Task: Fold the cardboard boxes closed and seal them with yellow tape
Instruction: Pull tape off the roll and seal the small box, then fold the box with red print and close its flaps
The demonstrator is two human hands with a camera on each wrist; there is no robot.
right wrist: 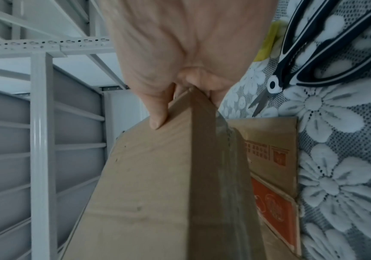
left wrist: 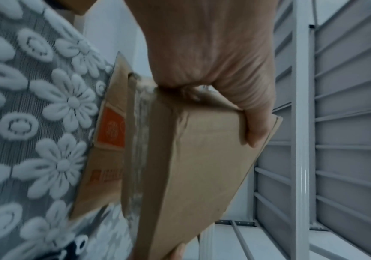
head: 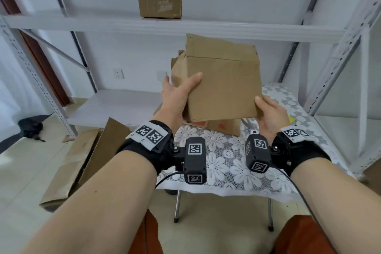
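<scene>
Both my hands clamp one cardboard box [head: 222, 86] above the table [head: 226, 163] | left hand [head: 177, 97] gripping its left edge | right hand [head: 270, 115] gripping its lower right corner | printed box [head: 224, 127] beneath.

We get soft, even daylight in the head view; the white wall and shelving [head: 175, 24] read bright with no hard glare; shadows stay faint, just a soft dark patch under the held box [head: 222, 84] toward 6 o'clock. The wide lens bends the shelf uprights outward at 3 and 9 o'clock; the floor at 9 o'clock smears a bit. Both wrist views look dimmer and cooler to us, kind of blue-grey; the lace cloth [left wrist: 46, 105] is motion-blurred toward 7 o'clock, and the palm [left wrist: 213, 52] up close at 12 o'clock is soft; in the right wrist view the scissors [right wrist: 296, 73] at 2 o'clock stay fairly sharp, while the box edge near 6 o'clock goes mushy.
</scene>
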